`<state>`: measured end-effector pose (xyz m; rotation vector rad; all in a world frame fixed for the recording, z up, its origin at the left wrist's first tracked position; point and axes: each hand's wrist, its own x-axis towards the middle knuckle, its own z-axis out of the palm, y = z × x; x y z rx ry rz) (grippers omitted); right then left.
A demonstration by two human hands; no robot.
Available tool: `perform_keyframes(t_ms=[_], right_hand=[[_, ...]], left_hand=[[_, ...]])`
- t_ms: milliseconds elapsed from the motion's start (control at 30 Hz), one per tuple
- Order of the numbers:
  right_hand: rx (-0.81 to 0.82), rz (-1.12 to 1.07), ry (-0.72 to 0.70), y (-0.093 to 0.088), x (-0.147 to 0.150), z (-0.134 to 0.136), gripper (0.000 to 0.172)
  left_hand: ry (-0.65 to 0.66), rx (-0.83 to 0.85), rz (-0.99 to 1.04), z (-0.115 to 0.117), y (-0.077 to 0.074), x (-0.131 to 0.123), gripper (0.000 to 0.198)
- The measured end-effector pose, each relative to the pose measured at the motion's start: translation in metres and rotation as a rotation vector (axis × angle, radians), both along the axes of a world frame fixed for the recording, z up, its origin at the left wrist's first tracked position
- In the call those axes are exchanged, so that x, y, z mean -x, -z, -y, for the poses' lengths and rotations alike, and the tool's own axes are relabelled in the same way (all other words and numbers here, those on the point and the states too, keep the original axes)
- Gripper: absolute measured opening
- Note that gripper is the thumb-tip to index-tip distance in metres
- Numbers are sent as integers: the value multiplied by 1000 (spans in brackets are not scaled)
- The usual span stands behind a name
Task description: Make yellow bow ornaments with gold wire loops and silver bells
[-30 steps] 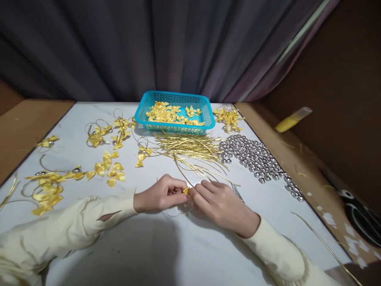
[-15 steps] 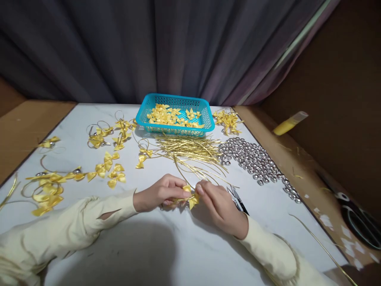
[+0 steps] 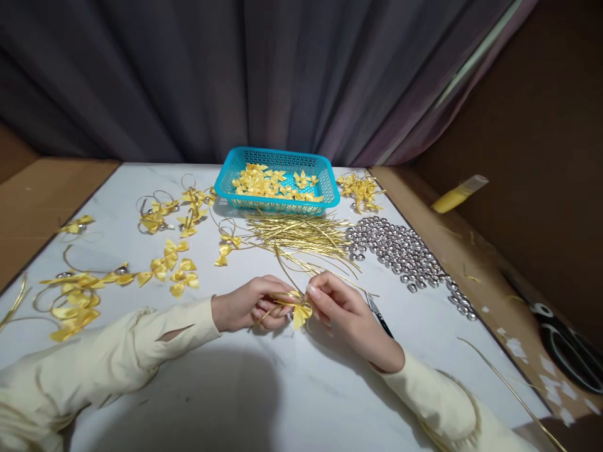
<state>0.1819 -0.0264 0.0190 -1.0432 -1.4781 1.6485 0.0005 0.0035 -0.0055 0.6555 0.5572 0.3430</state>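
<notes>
Near the front middle of the white table, my left hand is closed on a yellow ribbon bow with a looped gold cord along it. The bow's right side faces my right hand. My right thumb and forefinger are pinched together at the bow's right edge, where the cord ends; the exact grip is partly hidden. Just beyond both hands lies a heap of gold cords. A thin black-handled tool rests beside my right hand, partly covered by it.
A blue basket of yellow bows stands at the back. Silver bells or beads spread on the right. Bows with cords lie on the left, more bows at back right. Black-handled scissors and a yellow tube sit at the right.
My right hand has turned and drawn slightly right, its fingers lifting off the bow into a pinch at its edge. My left fingers have shifted, showing more of the cord loop.
</notes>
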Motion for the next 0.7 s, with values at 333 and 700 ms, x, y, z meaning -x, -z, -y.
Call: perform_keyframes(t_ms=[333, 700], right_hand=[[124, -91, 53, -7, 1, -1, 22], [209, 9, -10, -14, -2, -5, 24]], left_hand=[[12, -39, 5, 1, 3, 0, 18], [-26, 0, 47, -1, 3, 0, 21]])
